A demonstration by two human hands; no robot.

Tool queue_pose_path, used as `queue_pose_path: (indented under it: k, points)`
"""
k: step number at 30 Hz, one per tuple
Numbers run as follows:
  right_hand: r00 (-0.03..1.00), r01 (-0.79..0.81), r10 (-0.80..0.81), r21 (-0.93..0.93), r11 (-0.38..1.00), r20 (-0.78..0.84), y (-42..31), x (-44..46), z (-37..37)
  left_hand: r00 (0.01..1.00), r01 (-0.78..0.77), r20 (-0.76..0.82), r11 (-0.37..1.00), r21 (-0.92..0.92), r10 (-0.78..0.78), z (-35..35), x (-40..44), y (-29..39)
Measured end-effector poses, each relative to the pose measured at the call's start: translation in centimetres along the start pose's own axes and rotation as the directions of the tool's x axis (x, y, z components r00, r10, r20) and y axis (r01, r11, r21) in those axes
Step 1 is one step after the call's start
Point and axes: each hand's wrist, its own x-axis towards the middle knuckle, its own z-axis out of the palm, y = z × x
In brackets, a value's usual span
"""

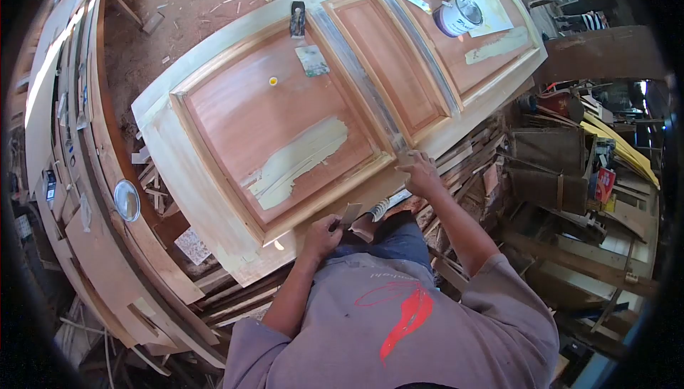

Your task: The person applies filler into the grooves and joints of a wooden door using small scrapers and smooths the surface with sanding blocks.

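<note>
A wooden panel door (370, 68) with raised mouldings lies flat in front of me. My left hand (322, 236) is closed around the dark handle of a putty knife (350, 213), its flat blade raised near the door's front edge. My right hand (422, 175) touches the door's near rail at the foot of a grey-filled strip, with its fingers partly spread. Pale filler (306, 161) is smeared over the large left panel. On the door stand a tin (457, 15), a dark-handled scraper (298, 20) and a small filler-stained board (313, 60).
A yellow cap-like disc (273, 81) lies on the left panel. Long boards (100, 154) stretch along the left, with a round lid (127, 200) on them. Stacked wood strips (474, 150) lie beneath the door. Wooden pieces and clutter (545, 168) fill the right side.
</note>
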Motion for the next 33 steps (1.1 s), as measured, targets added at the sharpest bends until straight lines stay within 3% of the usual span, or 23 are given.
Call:
queue_pose_path:
  k: [2, 5, 7, 11, 14, 17, 20, 23, 29, 33]
  points:
    - [0.994, -0.099, 0.104, 0.139, 0.985, -0.024, -0.5, -0.2, -1.4, 1.000, -0.011, 0.004, 1.000, -0.002, 0.011, 0.1, 0.1, -0.2]
    - [0.982, -0.026, 0.067, 0.223, 0.975, -0.177, -0.2, 0.7, 1.0, 1.000, -0.018, 0.007, 1.000, 0.008, 0.018, 0.2, 0.1, -0.5]
    - [0.984, -0.075, 0.110, 0.232, 0.970, -0.141, -0.5, 0.5, 2.8, 1.000, -0.022, 0.002, 1.000, 0.019, 0.022, 0.1, 0.3, -0.2]
    - [0.987, -0.025, 0.061, 0.231, 0.973, -0.149, 0.9, -0.3, 5.2, 1.000, 0.004, 0.002, 1.000, 0.007, -0.004, 0.2, 0.4, -0.3]
    - [0.984, -0.044, 0.096, 0.318, 0.947, -0.151, 0.2, -0.6, 1.7, 1.000, -0.001, 0.019, 1.000, 0.001, 0.001, 0.3, 0.8, -0.2]
    - [0.955, -0.126, 0.209, 0.352, 0.927, -0.208, -1.0, 0.0, 2.9, 1.000, -0.015, 0.017, 1.000, 0.008, 0.015, 0.1, 1.0, 0.9]
    - [0.951, -0.076, 0.169, 0.336, 0.939, -0.258, 0.9, 0.3, 6.8, 0.999, 0.010, 0.032, 1.000, 0.004, -0.011, -0.1, 1.3, 1.3]
    - [0.956, -0.112, 0.214, 0.427, 0.897, -0.199, 0.0, -0.1, 1.9, 0.998, 0.030, 0.057, 1.000, -0.007, -0.030, -0.2, 1.5, 0.9]
    - [0.954, -0.122, 0.229, 0.447, 0.886, -0.194, 0.8, 0.3, 5.6, 0.998, 0.007, 0.058, 1.000, -0.003, -0.006, 0.2, 1.6, -0.6]
    - [0.952, -0.108, 0.236, 0.508, 0.854, -0.193, 0.7, 0.2, 3.9, 0.999, -0.024, 0.025, 0.999, 0.043, 0.023, -0.5, 1.7, 0.8]
